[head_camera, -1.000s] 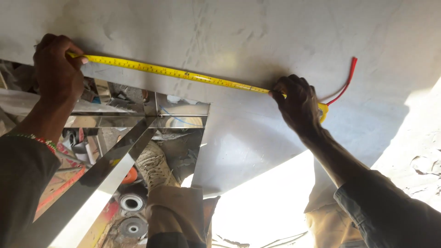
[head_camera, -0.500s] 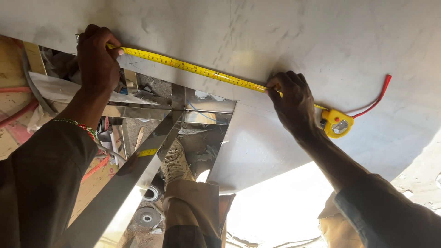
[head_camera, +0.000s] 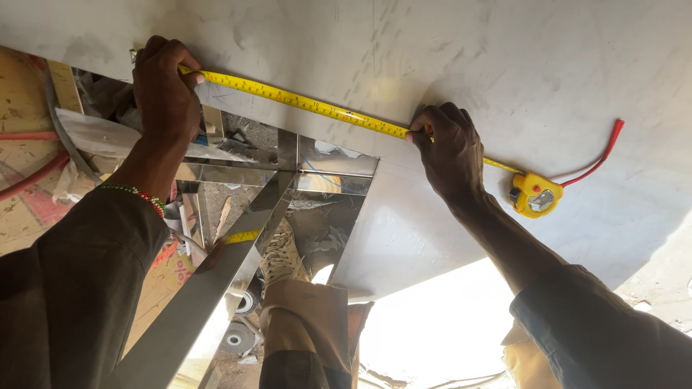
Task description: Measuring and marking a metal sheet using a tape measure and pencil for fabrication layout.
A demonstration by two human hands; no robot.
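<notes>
Head view — left hand [head_camera: 164, 86] is pinning the yellow tape blade [head_camera: 303, 101] end at the edge of the grey metal sheet [head_camera: 447, 57]; right hand [head_camera: 450, 148] is pressing the blade down further along — fingers closed on it. Tape case [head_camera: 535, 194] is lying just beyond, on the sheet.

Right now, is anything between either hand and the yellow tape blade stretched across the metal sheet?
Nothing visible. The left hand presses the tape blade directly at the metal sheet edge, and the right hand pins it further along. The tape measure case lies free past the right hand.
</notes>
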